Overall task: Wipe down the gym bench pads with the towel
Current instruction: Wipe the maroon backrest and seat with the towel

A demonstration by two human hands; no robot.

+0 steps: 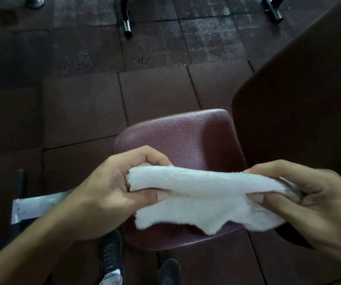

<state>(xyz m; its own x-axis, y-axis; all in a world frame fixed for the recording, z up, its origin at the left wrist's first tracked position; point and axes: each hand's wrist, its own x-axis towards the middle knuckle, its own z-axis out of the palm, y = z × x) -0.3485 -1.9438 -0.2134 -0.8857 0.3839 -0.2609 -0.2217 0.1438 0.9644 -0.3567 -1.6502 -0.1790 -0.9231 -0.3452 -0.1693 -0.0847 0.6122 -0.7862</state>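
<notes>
A white towel [204, 200] is stretched between both hands, held in the air just above the maroon seat pad [177, 138] of the gym bench. My left hand [112, 188] grips the towel's left end, fingers curled over it and thumb underneath. My right hand [309, 202] pinches the right end between thumb and fingers. A loose flap of towel hangs down below the hands. The bench's dark, larger back pad [301, 95] rises at the right, tilted upward.
Dark rubber floor tiles [83, 103] surround the bench. A metal frame bar [35, 206] sticks out at lower left. Equipment legs [126, 25] stand at the top, another leg [273, 11] at top right. My dark shoes [112, 254] are beside the seat's near edge.
</notes>
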